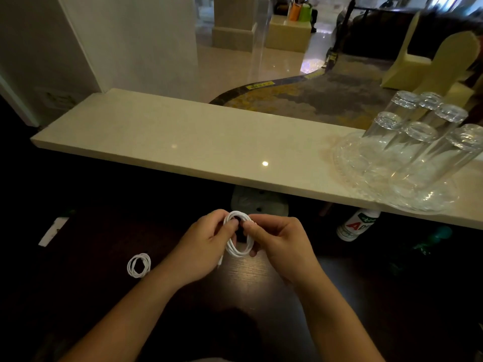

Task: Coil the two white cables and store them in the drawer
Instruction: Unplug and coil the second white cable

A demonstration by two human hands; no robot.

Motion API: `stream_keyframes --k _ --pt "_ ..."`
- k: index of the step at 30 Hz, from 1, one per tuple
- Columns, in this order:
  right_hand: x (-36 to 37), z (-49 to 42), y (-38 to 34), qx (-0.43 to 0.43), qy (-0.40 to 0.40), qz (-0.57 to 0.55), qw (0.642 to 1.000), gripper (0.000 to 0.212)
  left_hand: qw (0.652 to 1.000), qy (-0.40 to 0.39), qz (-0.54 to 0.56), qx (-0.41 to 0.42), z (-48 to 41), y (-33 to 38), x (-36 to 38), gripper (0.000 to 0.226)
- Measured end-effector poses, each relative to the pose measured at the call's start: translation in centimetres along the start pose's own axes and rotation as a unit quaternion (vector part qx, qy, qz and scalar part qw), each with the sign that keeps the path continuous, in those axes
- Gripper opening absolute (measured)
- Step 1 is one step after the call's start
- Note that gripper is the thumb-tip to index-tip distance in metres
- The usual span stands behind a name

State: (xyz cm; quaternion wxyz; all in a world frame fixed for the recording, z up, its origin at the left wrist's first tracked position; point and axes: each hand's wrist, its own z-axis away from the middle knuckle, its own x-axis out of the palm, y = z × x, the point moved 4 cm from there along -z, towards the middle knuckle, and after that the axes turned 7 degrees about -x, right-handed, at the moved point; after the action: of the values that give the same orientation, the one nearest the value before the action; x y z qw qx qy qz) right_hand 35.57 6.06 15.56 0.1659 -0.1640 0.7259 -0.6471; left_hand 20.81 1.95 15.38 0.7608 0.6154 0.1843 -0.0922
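Observation:
One white cable [239, 250] is wound into an upright oval coil held above the dark wooden desk [248, 273]. My left hand [206, 244] pinches the coil's upper left side, and my right hand [277, 239] pinches its upper right side. A short loose end hangs down by my left palm. The second white cable [139, 265] lies as a small flat coil on the desk, to the left of my left forearm, untouched. No drawer shows in view.
A pale stone counter [183, 142] runs across above the desk. Several upturned glasses [418, 142] stand on a clear tray [347, 165] at its right end. A white bottle [356, 226] lies under the counter at right. A white paper slip [52, 231] rests at far left.

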Motion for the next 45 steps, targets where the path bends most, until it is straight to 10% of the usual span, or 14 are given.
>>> stream_keyframes --k 10,17,32,38,45 --pt "-0.4 0.3 0.0 0.074 -0.086 -0.107 0.988 0.024 0.999 -0.039 -0.019 -0.002 0.4 0.0 0.1 0.032" --pt "-0.5 0.4 -0.1 0.025 -0.106 0.082 0.991 0.019 0.998 -0.046 0.049 -0.010 0.6 0.5 0.4 0.037" --pt "0.8 1.0 0.8 0.107 0.018 -0.144 0.984 0.023 0.992 0.048 -0.111 0.039 0.9 1.4 0.5 0.023" --pt "1.5 1.3 1.3 0.200 0.030 -0.337 0.920 0.023 0.979 0.090 -0.176 0.042 1.0 1.3 0.4 0.018" --pt "1.1 1.5 0.3 0.146 -0.006 -0.251 0.957 0.038 0.976 0.086 -0.196 0.035 1.8 2.1 0.5 0.010"
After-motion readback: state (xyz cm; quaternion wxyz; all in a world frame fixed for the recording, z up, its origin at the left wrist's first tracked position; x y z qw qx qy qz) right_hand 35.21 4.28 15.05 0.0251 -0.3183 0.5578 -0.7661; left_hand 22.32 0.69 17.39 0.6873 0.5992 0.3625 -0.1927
